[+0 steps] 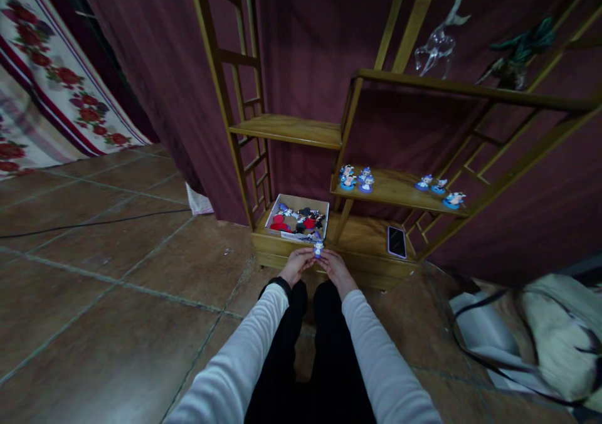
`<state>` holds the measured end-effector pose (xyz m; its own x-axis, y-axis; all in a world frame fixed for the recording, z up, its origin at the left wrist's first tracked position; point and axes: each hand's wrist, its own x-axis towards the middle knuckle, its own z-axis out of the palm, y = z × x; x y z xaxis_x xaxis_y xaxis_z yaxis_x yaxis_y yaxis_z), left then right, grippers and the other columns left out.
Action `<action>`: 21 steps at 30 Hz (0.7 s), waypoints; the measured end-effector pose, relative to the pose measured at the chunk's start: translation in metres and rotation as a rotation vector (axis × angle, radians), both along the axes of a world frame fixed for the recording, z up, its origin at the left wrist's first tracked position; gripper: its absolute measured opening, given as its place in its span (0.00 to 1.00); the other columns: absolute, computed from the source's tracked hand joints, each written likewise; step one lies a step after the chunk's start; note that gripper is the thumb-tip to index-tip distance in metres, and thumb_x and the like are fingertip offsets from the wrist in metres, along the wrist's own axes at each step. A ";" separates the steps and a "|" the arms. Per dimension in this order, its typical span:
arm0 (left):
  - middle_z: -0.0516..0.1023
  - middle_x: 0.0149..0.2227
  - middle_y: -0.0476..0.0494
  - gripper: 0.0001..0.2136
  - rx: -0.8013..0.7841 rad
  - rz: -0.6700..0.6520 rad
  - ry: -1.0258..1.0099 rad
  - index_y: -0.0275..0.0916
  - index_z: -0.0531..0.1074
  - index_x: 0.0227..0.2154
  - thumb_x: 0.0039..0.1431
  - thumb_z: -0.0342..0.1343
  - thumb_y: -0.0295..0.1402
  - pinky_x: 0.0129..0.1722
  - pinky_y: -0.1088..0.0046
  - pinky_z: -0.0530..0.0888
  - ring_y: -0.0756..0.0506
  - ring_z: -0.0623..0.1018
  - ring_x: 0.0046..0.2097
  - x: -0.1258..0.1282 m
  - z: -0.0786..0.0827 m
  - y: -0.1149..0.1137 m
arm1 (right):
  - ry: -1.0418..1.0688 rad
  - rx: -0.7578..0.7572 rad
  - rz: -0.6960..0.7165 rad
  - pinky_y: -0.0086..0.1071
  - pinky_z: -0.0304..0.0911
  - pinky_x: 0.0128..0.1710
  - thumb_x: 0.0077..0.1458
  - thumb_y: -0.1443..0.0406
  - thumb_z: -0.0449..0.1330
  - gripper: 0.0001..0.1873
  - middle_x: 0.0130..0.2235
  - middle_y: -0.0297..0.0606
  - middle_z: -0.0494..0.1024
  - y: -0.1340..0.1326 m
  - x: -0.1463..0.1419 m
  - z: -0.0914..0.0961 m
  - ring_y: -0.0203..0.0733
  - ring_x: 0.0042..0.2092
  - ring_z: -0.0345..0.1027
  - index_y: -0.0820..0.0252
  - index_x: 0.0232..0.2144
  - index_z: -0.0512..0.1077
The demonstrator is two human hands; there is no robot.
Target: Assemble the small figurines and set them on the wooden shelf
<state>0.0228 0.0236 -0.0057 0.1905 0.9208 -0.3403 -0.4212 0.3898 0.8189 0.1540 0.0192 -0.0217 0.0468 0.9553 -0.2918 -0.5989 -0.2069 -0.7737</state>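
My left hand and my right hand meet low in front of the wooden shelf unit. Together they pinch a small blue-and-white figurine, fingers closed round it. Just beyond the hands lies an open cardboard box with several small figures and red pieces inside, resting on the shelf's bottom board. More blue figurines stand on the middle shelf, with further ones to the right.
A phone lies flat on the bottom board, right of my hands. A glass deer and a dark green figure stand on the top shelf. A bag lies on the tiled floor at right; a cable crosses the floor at left.
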 end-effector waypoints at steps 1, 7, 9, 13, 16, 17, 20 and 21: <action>0.76 0.24 0.46 0.12 0.031 0.000 0.011 0.32 0.74 0.30 0.39 0.65 0.26 0.27 0.79 0.69 0.53 0.74 0.24 0.001 -0.001 0.000 | -0.003 0.004 0.001 0.33 0.68 0.35 0.31 0.69 0.69 0.11 0.25 0.34 0.78 0.000 0.000 0.001 0.38 0.29 0.72 0.60 0.22 0.72; 0.71 0.20 0.54 0.20 0.209 0.112 0.083 0.34 0.72 0.35 0.33 0.65 0.23 0.26 0.79 0.65 0.54 0.70 0.22 0.008 -0.003 -0.005 | -0.032 0.053 0.023 0.31 0.66 0.36 0.30 0.69 0.68 0.12 0.28 0.34 0.79 -0.004 -0.001 0.005 0.37 0.31 0.71 0.61 0.24 0.72; 0.71 0.20 0.54 0.21 0.224 0.124 0.085 0.34 0.71 0.36 0.33 0.65 0.22 0.28 0.77 0.66 0.54 0.70 0.23 0.010 -0.002 -0.007 | -0.033 0.065 0.011 0.31 0.65 0.36 0.30 0.69 0.68 0.13 0.28 0.35 0.79 -0.005 -0.001 0.005 0.37 0.31 0.71 0.61 0.24 0.73; 0.73 0.23 0.51 0.18 0.264 0.096 0.087 0.33 0.72 0.32 0.32 0.65 0.22 0.33 0.74 0.69 0.52 0.72 0.26 0.011 0.000 -0.009 | -0.042 0.070 0.015 0.31 0.65 0.36 0.30 0.68 0.69 0.13 0.29 0.35 0.79 -0.007 -0.001 0.005 0.37 0.32 0.71 0.61 0.24 0.73; 0.73 0.24 0.51 0.16 0.308 0.093 0.094 0.34 0.71 0.31 0.33 0.64 0.22 0.34 0.73 0.69 0.52 0.72 0.27 0.010 -0.003 -0.008 | -0.060 0.080 0.046 0.30 0.64 0.36 0.31 0.68 0.68 0.12 0.29 0.34 0.78 -0.008 -0.001 0.006 0.37 0.32 0.71 0.61 0.24 0.72; 0.73 0.24 0.51 0.16 0.322 0.091 0.107 0.34 0.71 0.31 0.34 0.63 0.21 0.34 0.73 0.69 0.52 0.72 0.27 0.011 -0.004 -0.008 | -0.068 0.083 0.053 0.30 0.64 0.36 0.31 0.69 0.68 0.12 0.28 0.34 0.78 -0.008 -0.001 0.006 0.37 0.31 0.70 0.61 0.24 0.72; 0.72 0.24 0.51 0.14 0.387 0.094 0.264 0.34 0.70 0.32 0.38 0.60 0.20 0.33 0.73 0.70 0.51 0.72 0.27 0.014 -0.009 -0.005 | -0.095 0.081 0.044 0.31 0.63 0.36 0.30 0.69 0.68 0.12 0.26 0.32 0.77 -0.008 -0.001 0.006 0.36 0.30 0.70 0.61 0.24 0.71; 0.72 0.24 0.50 0.14 0.424 0.093 0.362 0.34 0.70 0.33 0.39 0.58 0.20 0.33 0.72 0.70 0.51 0.72 0.27 0.015 -0.009 -0.005 | -0.103 0.081 0.036 0.31 0.63 0.35 0.30 0.69 0.68 0.12 0.26 0.32 0.77 -0.008 -0.001 0.006 0.36 0.30 0.69 0.61 0.24 0.71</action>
